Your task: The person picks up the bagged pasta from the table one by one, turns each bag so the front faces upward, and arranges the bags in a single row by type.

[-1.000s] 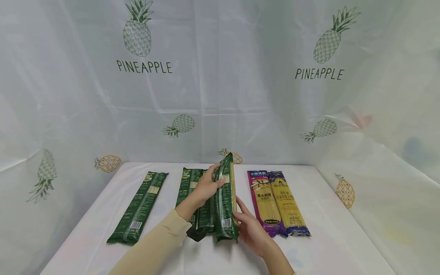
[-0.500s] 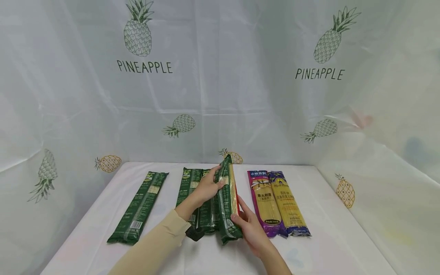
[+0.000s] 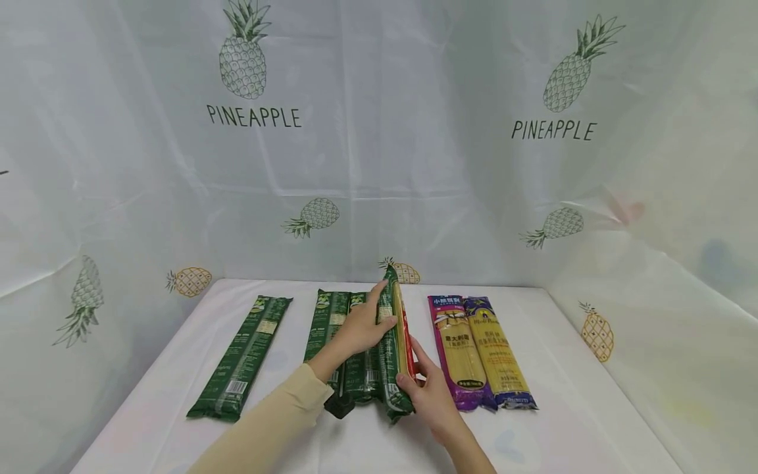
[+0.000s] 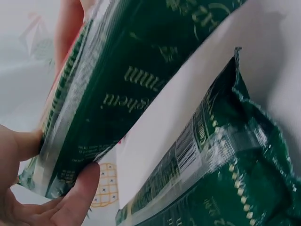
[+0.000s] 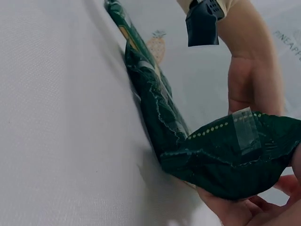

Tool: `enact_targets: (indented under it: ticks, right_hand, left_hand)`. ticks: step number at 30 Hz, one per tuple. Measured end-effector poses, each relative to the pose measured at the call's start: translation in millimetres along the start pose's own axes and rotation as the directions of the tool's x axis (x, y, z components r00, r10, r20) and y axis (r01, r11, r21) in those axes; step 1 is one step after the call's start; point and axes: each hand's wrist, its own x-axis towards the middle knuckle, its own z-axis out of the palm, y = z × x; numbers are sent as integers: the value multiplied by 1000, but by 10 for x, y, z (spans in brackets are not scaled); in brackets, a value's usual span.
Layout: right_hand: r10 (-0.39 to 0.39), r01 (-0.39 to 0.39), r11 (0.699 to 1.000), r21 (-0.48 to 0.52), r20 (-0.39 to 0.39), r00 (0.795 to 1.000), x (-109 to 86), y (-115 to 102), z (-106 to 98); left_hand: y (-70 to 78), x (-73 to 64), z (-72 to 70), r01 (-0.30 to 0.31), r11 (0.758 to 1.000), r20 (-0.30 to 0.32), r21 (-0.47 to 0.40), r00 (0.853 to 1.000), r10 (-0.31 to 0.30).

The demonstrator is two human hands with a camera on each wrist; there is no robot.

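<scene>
Both hands hold a green spaghetti packet (image 3: pixel 387 359), tipped on its side so a strip of its red and yellow front shows. My left hand (image 3: pixel 361 326) grips the far end; in the left wrist view, thumb and fingers pinch the packet (image 4: pixel 108 94) from both sides. At the near end my right hand (image 3: pixel 435 400) holds it from the right, thumb on top. Directly left of it lie two more green spaghetti packets, one nearer (image 3: pixel 362 378) and one farther left (image 3: pixel 322 326), partly hidden by my left hand and forearm.
Another green packet (image 3: pixel 243 359) lies apart on the left of the white-covered table (image 3: pixel 154 395). To the right lie a purple pasta packet (image 3: pixel 462 352) and a blue-and-yellow one (image 3: pixel 500 355), side by side. A pineapple-print curtain (image 3: pixel 391 145) encloses the back and sides.
The held packet has rolled onto its edge, bringing its red and yellow face into sight, and has come closer to the green packets beside it. Both hands keep their grip.
</scene>
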Motion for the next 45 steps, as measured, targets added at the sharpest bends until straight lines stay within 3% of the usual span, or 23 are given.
enact_targets:
  ticks: [3, 8, 19, 23, 28, 32, 40, 45]
  right_hand:
    - [6, -8, 999, -42, -39, 999, -5, -9, 20]
    - [8, -13, 997, -74, -67, 998, 4, -8, 21]
    - [55, -53, 996, -70, 27, 998, 13, -34, -39]
    - [114, -122, 991, 60, 117, 987, -1, -55, -100]
    - [136, -224, 924, 310, 282, 950, 25, -9, -213]
    - [104, -252, 888, 384, 366, 925, 43, 45, -239]
    - [101, -177, 940, 293, 256, 961, 51, 67, -179]
    - [94, -142, 957, 254, 192, 977, 46, 83, -160]
  left_hand:
    - [-6, 8, 28, -25, 1000, -9, -6, 1000, 25]
    - [-52, 24, 65, 14, 996, -11, -91, 1000, -15]
    - [-65, 26, 43, 92, 956, -8, -277, 995, -98]
    - [-85, 19, 19, 103, 940, -7, -325, 994, -111]
    - [-116, 17, 0, 120, 902, 19, -414, 992, -123]
    - [-93, 4, -4, 124, 891, 40, -436, 992, -119]
    - [-96, -12, -2, 142, 888, 80, -437, 990, -119]
    - [-71, -15, -19, 126, 906, 107, -405, 990, -90]
